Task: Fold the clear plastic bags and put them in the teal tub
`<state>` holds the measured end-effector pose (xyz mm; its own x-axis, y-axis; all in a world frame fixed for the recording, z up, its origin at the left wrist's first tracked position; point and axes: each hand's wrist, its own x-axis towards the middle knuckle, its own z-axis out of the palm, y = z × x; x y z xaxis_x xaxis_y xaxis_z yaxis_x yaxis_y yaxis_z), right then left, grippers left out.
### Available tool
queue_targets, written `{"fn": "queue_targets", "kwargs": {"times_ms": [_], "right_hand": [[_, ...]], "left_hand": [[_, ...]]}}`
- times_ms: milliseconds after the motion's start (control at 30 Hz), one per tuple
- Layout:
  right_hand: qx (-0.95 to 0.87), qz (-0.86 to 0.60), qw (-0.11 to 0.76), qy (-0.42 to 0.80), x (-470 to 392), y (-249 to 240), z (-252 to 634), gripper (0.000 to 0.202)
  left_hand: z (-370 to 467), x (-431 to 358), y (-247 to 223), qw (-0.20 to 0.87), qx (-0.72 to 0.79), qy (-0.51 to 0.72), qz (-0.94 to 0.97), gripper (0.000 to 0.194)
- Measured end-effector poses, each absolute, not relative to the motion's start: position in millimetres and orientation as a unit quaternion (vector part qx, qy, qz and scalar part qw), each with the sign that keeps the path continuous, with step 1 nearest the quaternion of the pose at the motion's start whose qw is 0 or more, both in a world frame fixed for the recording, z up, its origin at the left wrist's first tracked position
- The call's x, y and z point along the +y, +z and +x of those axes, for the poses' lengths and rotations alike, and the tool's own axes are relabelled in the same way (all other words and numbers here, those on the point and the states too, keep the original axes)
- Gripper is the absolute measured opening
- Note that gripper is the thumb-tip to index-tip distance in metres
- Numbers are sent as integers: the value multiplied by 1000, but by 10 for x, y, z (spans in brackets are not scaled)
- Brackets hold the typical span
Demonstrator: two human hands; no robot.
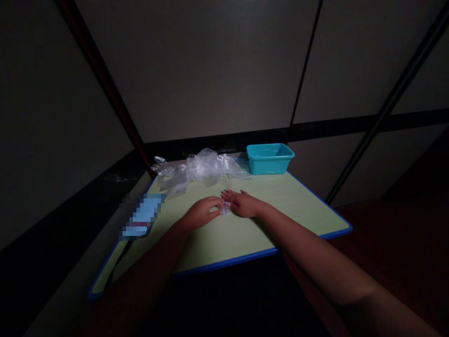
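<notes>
A small piece of clear plastic lies near the middle of the pale green table, between my two hands. My left hand has its thumb and fingers curled together at the plastic's left edge, pinching it. My right hand lies palm down and flat, its stretched fingers over the right and upper part of the plastic. The fingertips of both hands are nearly touching. Part of the plastic is hidden under the fingers.
Crumpled clear plastic bags are heaped along the table's back edge. A turquoise basket stands at the back right. At the left edge lies a blurred-out phone-like item with a dark cord. Wall panels rise behind.
</notes>
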<state>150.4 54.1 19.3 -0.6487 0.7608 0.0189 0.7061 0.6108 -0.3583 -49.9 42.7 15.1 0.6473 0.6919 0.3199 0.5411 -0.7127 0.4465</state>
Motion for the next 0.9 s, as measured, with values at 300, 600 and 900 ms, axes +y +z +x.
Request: {"fn": "queue_targets", "kwargs": {"times_ms": [300, 600, 900], "right_hand": [[-900, -372, 76, 213, 587, 217, 1626, 73], [-901, -377, 49, 208, 547, 257, 1632, 69], [-895, -400, 39, 193, 499, 243, 1567, 70]], "left_hand": [[-519, 436, 142, 160, 350, 239, 892, 9], [-511, 439, 99, 124, 365, 231, 893, 8], [-439, 467, 46, 81, 412, 232, 877, 9]]}}
